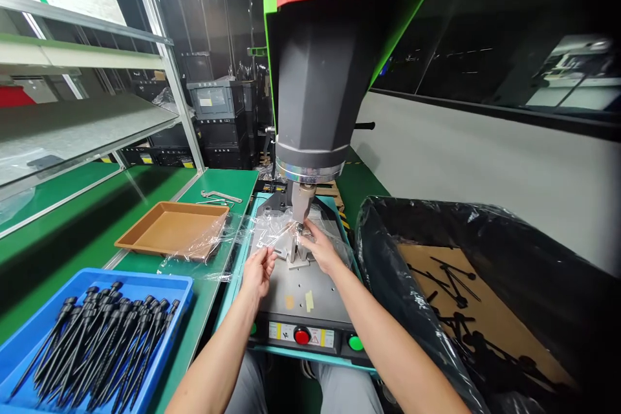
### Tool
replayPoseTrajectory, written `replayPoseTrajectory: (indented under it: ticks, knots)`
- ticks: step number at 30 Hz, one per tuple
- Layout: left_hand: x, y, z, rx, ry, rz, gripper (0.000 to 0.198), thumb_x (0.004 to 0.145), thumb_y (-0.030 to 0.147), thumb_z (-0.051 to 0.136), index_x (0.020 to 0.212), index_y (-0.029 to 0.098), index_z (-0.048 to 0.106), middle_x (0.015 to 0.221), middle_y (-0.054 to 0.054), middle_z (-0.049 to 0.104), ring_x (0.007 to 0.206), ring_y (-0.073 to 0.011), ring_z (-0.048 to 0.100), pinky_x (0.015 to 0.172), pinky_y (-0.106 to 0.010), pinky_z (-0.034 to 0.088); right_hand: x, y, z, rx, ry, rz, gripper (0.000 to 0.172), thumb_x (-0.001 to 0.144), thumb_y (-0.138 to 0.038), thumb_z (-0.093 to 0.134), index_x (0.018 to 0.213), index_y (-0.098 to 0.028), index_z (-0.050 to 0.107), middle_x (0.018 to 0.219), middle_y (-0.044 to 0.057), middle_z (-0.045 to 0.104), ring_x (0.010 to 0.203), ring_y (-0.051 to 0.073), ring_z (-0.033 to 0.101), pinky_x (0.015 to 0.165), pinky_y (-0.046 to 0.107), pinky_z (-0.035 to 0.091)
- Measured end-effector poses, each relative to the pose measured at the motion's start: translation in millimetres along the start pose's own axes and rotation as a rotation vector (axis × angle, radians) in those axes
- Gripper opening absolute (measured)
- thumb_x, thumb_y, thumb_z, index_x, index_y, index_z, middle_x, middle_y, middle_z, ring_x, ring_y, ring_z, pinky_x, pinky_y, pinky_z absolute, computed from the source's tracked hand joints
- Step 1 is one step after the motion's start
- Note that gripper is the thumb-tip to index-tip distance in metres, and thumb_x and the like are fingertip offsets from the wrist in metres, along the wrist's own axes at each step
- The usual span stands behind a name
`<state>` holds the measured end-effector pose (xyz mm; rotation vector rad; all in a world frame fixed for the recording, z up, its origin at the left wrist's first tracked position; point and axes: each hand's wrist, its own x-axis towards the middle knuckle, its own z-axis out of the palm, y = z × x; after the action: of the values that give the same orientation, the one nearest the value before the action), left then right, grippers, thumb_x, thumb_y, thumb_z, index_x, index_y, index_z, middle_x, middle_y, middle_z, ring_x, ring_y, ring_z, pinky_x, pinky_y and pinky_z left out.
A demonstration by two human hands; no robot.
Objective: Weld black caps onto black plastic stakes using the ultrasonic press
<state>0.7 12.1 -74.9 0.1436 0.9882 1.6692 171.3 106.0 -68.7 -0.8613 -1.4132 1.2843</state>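
Note:
My left hand (261,270) is closed in a pinch at the left of the metal fixture (297,259). A thin black part (278,250) shows at its fingertips, only a short length of it visible. At the fixture's top, my right hand (320,247) has thumb and fingers curled around a small piece whose shape is hidden. Just above these fingers is the metal tip (303,202) of the press head (313,90). Clear plastic film (264,228) lies behind both hands and trails to the left. On the left, a blue tray (140,275) holds many black stems with round heads (104,330).
A brown tray (169,226) stands on the green bench (228,182) near a wrench (220,196). The machine's front panel has a red button (301,336) and a green button (356,343). At right, a box lined with black plastic (388,252) holds several black parts (456,281).

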Motion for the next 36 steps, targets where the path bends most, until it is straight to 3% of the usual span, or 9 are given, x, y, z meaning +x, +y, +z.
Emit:
replayPoseTrajectory:
  ticks: [6,10,13,17,21,23,26,31,36]
  knots:
    - [14,4,-13.2,0.005,0.033,0.048,0.004,0.084,0.012,0.065,0.088,0.011,0.063,0.086,-0.009,0.073,0.065,-0.0126,0.071,0.05,-0.015,0.056,-21,14,-10,0.081,-0.037,0.05,0.085,0.063,-0.035,0.083,0.14,-0.03,0.048,0.148,0.006,0.044,0.138,0.029,0.038,0.111,0.051,0.034]
    - [22,5,-23.1,0.008,0.05,0.07,0.002,0.086,0.011,0.063,0.088,0.012,0.062,0.083,-0.007,0.072,0.063,-0.0108,0.071,0.05,-0.014,0.055,-41,19,-14,0.114,-0.134,0.082,0.081,0.063,-0.04,0.083,0.137,-0.029,0.052,0.145,0.007,0.048,0.137,0.03,0.04,0.112,0.055,0.031]
    - [25,6,-30.5,0.021,0.063,0.059,0.005,0.085,0.011,0.064,0.09,0.012,0.063,0.086,-0.008,0.073,0.063,-0.0111,0.071,0.05,-0.015,0.056,-56,25,-17,0.141,-0.11,0.128,0.084,0.06,-0.046,0.085,0.136,-0.029,0.053,0.146,0.008,0.046,0.138,0.032,0.037,0.111,0.058,0.029]
    - [24,8,-39.1,0.04,0.091,0.051,0.011,0.084,0.013,0.067,0.094,0.012,0.062,0.091,-0.009,0.072,0.067,-0.0129,0.072,0.052,-0.016,0.057,-65,35,-19,0.192,-0.086,0.132,0.086,0.065,-0.045,0.082,0.142,-0.029,0.046,0.148,0.011,0.043,0.14,0.03,0.035,0.111,0.055,0.03]
    - [17,10,-38.0,0.013,0.079,0.028,0.007,0.087,0.015,0.064,0.092,0.013,0.062,0.094,-0.009,0.072,0.073,-0.0139,0.073,0.059,-0.018,0.059,-54,37,-12,0.057,-0.038,-0.018,0.078,0.069,-0.035,0.077,0.141,-0.028,0.047,0.15,0.007,0.04,0.14,0.028,0.034,0.115,0.051,0.027]
    - [11,11,-31.9,-0.034,0.061,0.017,0.002,0.087,0.012,0.062,0.088,0.013,0.062,0.09,-0.009,0.072,0.075,-0.0136,0.073,0.064,-0.018,0.06,-42,33,-7,-0.054,0.042,-0.113,0.066,0.074,-0.034,0.07,0.137,-0.028,0.052,0.148,0.005,0.043,0.14,0.027,0.035,0.117,0.05,0.023]
    - [-2,15,-18.2,-0.121,0.059,0.021,0.01,0.088,0.006,0.058,0.082,0.012,0.063,0.08,-0.006,0.071,0.072,-0.0106,0.072,0.072,-0.016,0.06,-22,22,3,-0.151,0.118,-0.207,0.053,0.079,-0.036,0.062,0.132,-0.028,0.057,0.143,0.003,0.05,0.137,0.025,0.038,0.119,0.048,0.021]
    - [-21,25,-0.3,-0.18,0.042,0.014,0.013,0.09,0.005,0.056,0.081,0.011,0.064,0.079,-0.006,0.071,0.07,-0.0108,0.071,0.071,-0.017,0.061,11,7,14,-0.153,0.151,-0.221,0.035,0.078,-0.039,0.058,0.108,-0.024,0.069,0.13,0.007,0.059,0.128,0.026,0.049,0.114,0.045,0.029]
    - [-22,30,0.7,-0.189,0.064,0.002,0.016,0.091,0.004,0.053,0.08,0.01,0.063,0.077,-0.006,0.072,0.067,-0.0107,0.072,0.067,-0.016,0.061,21,5,13,-0.142,0.158,-0.176,0.028,0.074,-0.038,0.062,0.093,-0.02,0.071,0.118,0.009,0.064,0.117,0.027,0.056,0.108,0.045,0.036]
